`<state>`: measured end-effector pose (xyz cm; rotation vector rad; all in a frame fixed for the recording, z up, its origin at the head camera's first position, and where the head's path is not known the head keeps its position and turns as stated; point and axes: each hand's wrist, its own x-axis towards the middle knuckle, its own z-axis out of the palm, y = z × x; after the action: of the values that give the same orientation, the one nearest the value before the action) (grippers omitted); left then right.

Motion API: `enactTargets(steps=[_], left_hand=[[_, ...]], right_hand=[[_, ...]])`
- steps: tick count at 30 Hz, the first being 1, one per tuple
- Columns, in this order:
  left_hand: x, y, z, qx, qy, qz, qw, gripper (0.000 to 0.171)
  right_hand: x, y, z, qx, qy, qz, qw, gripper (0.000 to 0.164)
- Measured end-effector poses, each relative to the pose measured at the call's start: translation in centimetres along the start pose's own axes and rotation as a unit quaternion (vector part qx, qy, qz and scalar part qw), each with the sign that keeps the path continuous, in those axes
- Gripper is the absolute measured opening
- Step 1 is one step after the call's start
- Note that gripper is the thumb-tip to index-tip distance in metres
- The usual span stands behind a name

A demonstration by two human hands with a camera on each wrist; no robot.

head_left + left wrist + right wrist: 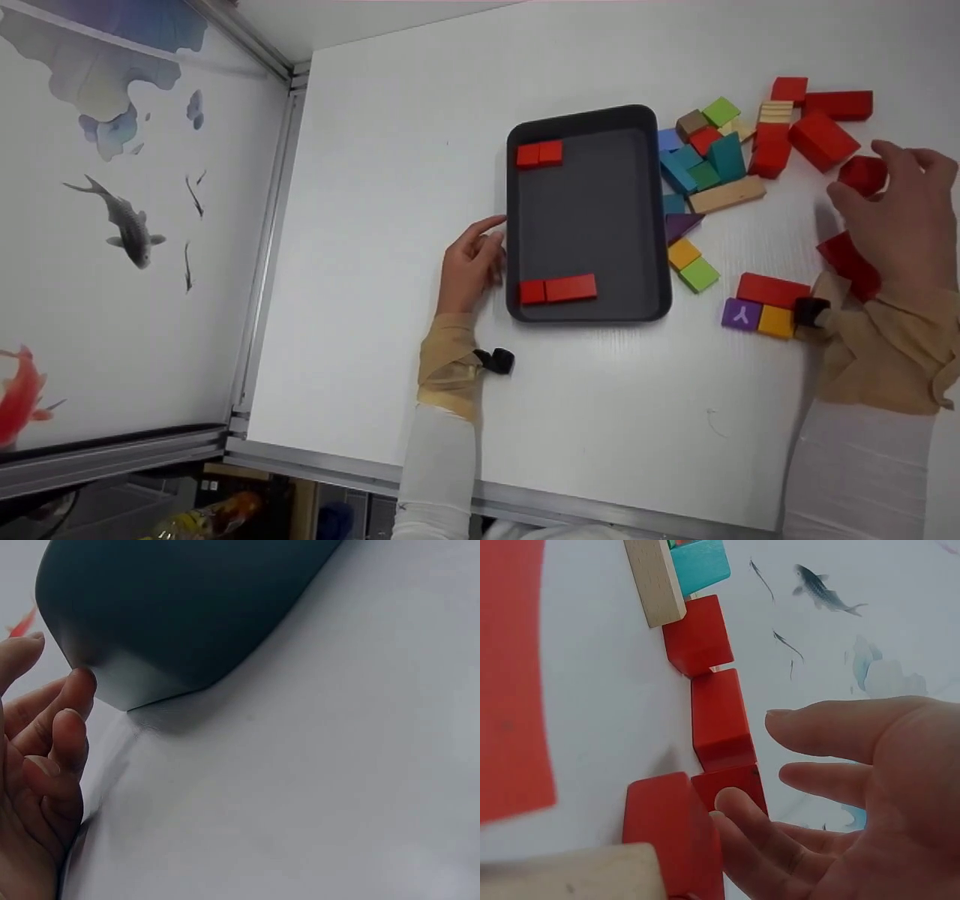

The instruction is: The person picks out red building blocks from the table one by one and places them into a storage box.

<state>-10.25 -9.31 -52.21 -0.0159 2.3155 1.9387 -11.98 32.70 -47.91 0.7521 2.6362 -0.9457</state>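
Note:
My left hand (471, 262) lies at the left side of a dark grey tray (589, 315), fingers loosely bent and holding nothing. In the left wrist view, a fingertip is right at the wall of the tray (187, 622). Inside the tray are two red cubes (539, 154) side by side at the back, with a small red block (532, 292) and a longer red block (570, 287) at the front. On the far right my right hand (904, 210) reaches around a red block (862, 176), thumb and fingers spread. Its fingertips overlap red blocks (667, 832) in the right wrist view.
Against the tray's right side lie several coloured blocks and a wooden plank (727, 195). More red blocks (825, 142) lie beyond. A curved red block (851, 262) is partly under my right hand. Nearby are a purple block (742, 314) and a yellow block (776, 321).

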Motion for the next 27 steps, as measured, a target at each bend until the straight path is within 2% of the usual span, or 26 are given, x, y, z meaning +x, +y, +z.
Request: enactTargets(steps=[8,17,27], left_hand=[[0.08,-0.02,0.06,-0.011,-0.003,-0.001,0.9999,0.033],[0.05,0.03,0.0,-0.009,-0.002,0.001,1.0,0.034],[0.01,0.04,0.03,-0.011,-0.001,-0.003,0.9999,0.034]], right_hand=[[0.06,0.1,0.15,0.015,-0.044,-0.001,0.999,0.071],[0.39,0.55,0.38,0.003,-0.051,-0.02,0.998,0.068],[0.09,0.22,0.22,0.006,-0.073,-0.018,0.997,0.067]])
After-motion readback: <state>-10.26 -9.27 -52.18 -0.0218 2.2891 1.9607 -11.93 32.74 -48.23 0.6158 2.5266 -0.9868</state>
